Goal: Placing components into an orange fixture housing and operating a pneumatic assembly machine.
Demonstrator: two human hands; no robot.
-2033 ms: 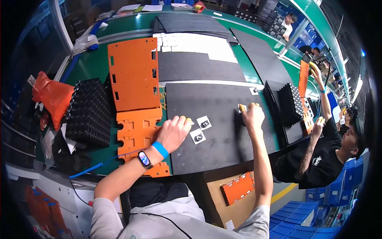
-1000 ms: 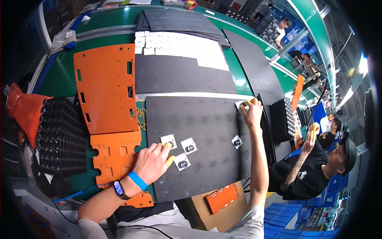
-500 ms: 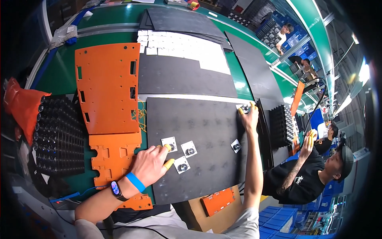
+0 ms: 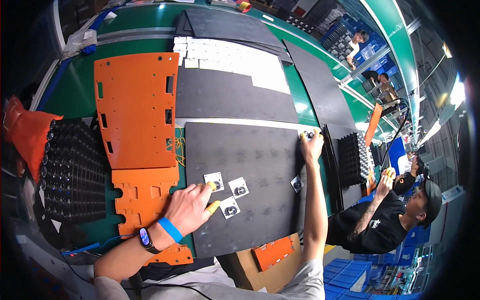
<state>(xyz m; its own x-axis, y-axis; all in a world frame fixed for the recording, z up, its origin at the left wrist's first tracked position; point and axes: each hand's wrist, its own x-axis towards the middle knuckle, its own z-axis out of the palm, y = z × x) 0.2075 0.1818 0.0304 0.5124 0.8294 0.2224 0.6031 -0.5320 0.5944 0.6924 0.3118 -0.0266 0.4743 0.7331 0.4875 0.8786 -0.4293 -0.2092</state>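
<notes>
"What lies about the left hand (image 4: 187, 207)?"

"A cluster of three, just ahead of it and to its right. The first white plate (image 4: 215, 179) is at the index fingertip, apparently touching; the second plate (image 4: 239, 188) sits to the right of that, and the third plate (image 4: 230, 207) is just off the thumb."

"Any long axis to mind?"

"None that I see. They look square, each turned a little differently."

"Is that hand gripping?"

"It doesn't look so: index and thumb are parted, with a gap between their tips."

"And the right hand (image 4: 312, 147)?"

"Farther out from the body, thumb and finger pinching a dark round piece (image 4: 310, 134). What is underneath is mostly hidden by the fingers."

"Which hand is nearer the fourth plate (image 4: 297, 184)?"

"The right. The plate lies on the body side of it, just left of its forearm (image 4: 315, 205), on the black mat (image 4: 250, 150) reaching between both hands."
</notes>
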